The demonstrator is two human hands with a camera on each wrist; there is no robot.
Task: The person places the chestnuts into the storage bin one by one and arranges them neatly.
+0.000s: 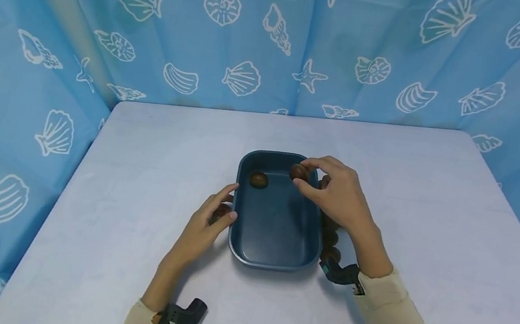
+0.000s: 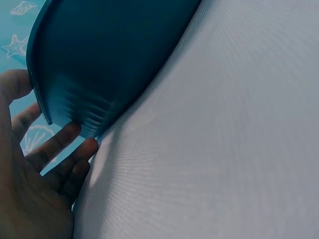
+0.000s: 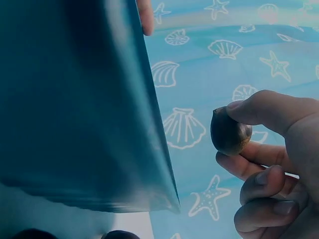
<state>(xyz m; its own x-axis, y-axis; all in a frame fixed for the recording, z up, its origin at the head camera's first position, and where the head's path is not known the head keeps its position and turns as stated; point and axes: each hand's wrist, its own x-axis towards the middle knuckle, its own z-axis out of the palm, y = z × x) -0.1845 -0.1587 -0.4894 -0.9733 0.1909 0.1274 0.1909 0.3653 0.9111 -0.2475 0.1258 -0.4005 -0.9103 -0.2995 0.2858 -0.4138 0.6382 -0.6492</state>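
Note:
A blue rectangular tray [image 1: 268, 266] sits on the table, with one chestnut [image 1: 259, 179] lying near its far left corner. My right hand [image 1: 335, 189] pinches another chestnut [image 1: 299, 172] between thumb and fingers, above the tray's far right corner. In the right wrist view this chestnut [image 3: 229, 132] shows a pointed tip and a glossy brown shell. At the tray's left side is my left hand [image 1: 205, 224], its thumb and fingertips right at the rim and wall. From the left wrist, relaxed fingers [image 2: 55, 147] reach toward the tray's ribbed outer wall [image 2: 87, 107].
Several more chestnuts [image 1: 330, 237] lie in a row along the tray's right side, partly hidden by the right hand and the rim. A white cloth [image 1: 161, 168] covers the table. Behind it hangs a blue curtain [image 1: 271, 32] printed with seashells.

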